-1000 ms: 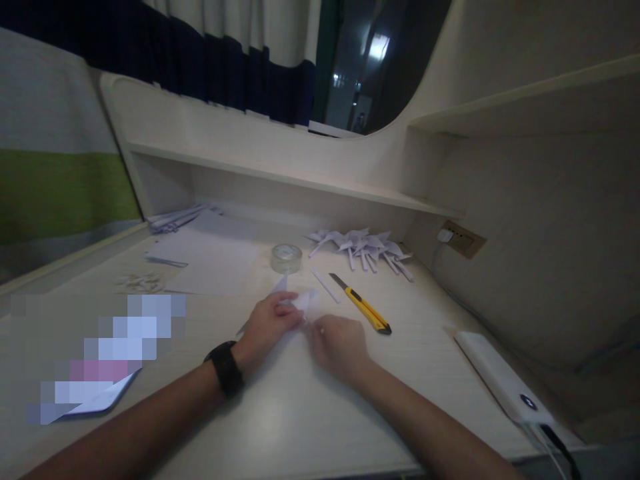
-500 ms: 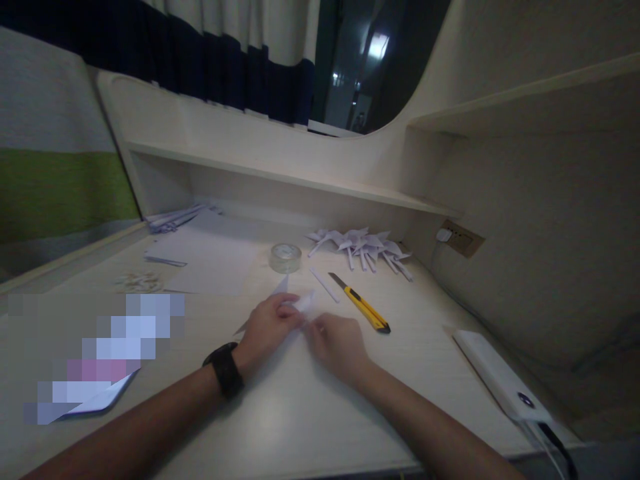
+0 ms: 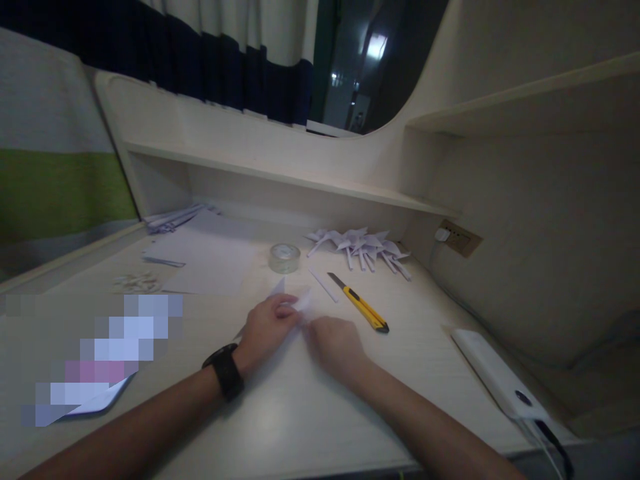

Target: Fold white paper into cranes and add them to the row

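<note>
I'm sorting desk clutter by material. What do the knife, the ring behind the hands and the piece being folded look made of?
Knife: glossy yellow plastic body, dull metal blade. Ring: clear glossy tape, see-through. Folded piece: thin matte white paper, sharply creased, probably.

Your left hand [image 3: 267,327] and right hand [image 3: 336,342] meet on the folded paper [image 3: 300,301]. Behind it sits the tape roll [image 3: 285,257]; the utility knife [image 3: 359,303] lies right, folded shapes [image 3: 363,247] beyond it.

- No text, label, brand or number could be read anywhere in the dim view.
- The flat thing [image 3: 95,393] at the desk's left edge was pixelated, so any writing on it could not be made out.
</note>
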`<state>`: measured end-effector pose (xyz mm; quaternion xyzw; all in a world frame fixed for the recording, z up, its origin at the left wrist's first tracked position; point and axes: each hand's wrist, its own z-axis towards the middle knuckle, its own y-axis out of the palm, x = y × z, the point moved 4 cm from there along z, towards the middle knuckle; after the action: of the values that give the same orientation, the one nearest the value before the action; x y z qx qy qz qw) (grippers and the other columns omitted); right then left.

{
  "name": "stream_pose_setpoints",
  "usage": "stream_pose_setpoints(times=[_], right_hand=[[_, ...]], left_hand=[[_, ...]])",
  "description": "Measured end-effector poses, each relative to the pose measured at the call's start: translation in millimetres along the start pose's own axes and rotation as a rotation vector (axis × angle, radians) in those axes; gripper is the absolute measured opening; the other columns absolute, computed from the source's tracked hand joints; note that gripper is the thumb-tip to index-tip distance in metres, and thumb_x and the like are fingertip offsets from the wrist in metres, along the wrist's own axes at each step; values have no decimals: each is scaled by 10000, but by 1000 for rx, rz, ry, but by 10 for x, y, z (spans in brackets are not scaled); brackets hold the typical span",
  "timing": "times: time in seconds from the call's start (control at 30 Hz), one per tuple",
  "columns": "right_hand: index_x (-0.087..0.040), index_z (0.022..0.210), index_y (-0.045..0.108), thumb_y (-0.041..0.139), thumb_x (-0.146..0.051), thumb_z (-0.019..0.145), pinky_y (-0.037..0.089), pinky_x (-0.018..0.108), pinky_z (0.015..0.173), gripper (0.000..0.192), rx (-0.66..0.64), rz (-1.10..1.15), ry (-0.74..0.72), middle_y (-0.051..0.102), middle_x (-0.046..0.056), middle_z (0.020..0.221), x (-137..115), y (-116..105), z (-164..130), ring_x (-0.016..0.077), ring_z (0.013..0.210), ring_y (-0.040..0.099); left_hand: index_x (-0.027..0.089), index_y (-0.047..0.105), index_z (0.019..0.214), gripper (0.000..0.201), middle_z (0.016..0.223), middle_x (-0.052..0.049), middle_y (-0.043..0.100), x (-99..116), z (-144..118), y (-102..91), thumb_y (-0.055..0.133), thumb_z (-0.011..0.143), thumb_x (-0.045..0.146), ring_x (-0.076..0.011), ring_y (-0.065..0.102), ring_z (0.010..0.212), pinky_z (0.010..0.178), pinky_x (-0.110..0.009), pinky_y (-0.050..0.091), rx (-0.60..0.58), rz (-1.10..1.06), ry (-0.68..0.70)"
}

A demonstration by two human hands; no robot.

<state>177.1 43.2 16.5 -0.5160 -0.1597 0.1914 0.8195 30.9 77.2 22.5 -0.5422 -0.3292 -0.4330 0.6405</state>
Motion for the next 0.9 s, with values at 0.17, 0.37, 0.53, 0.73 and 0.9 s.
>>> stream_pose_setpoints(times=[0.17, 0.37, 0.53, 0.73, 0.9], right_hand=[[-172, 730, 631, 492, -253, 879, 344, 230, 561, 219, 45, 209, 215, 681, 30, 659, 63, -104, 33, 142, 607, 628], [-173, 742, 642, 494, -261, 878, 344, 227, 573, 220, 68, 243, 218, 689, 31, 675, 61, -109, 36, 144, 612, 634], [-176, 722, 637, 480, -286, 885, 322, 230, 549, 251, 58, 176, 189, 685, 33, 657, 30, -95, 16, 140, 583, 620], [-181, 715, 623, 460, -298, 888, 309, 239, 541, 265, 71, 140, 154, 679, 28, 654, 10, -121, 11, 144, 583, 621], [-174, 716, 612, 446, -282, 891, 312, 248, 548, 264, 65, 83, 105, 676, 40, 663, 8, -95, 10, 147, 589, 618]], left_hand=[[211, 678, 934, 235, 790, -17, 735, 72, -49, -5, 617, 710, 246, -237, 675, 833, 761, -331, 489, 19, 19, 18], [209, 674, 989, 269, 773, -21, 730, 106, -68, -5, 603, 732, 240, -231, 677, 793, 761, -334, 489, 52, 37, 84], [177, 653, 1035, 313, 759, -26, 732, 92, -48, -2, 603, 734, 248, -226, 682, 762, 729, -322, 502, 36, 18, 87], [172, 645, 1038, 319, 779, -23, 737, 52, -27, -7, 597, 740, 274, -221, 686, 773, 734, -317, 504, 21, -6, 29], [174, 665, 990, 303, 764, -24, 739, 35, -6, -8, 620, 710, 279, -228, 687, 768, 735, -322, 497, 1, -31, 1]])
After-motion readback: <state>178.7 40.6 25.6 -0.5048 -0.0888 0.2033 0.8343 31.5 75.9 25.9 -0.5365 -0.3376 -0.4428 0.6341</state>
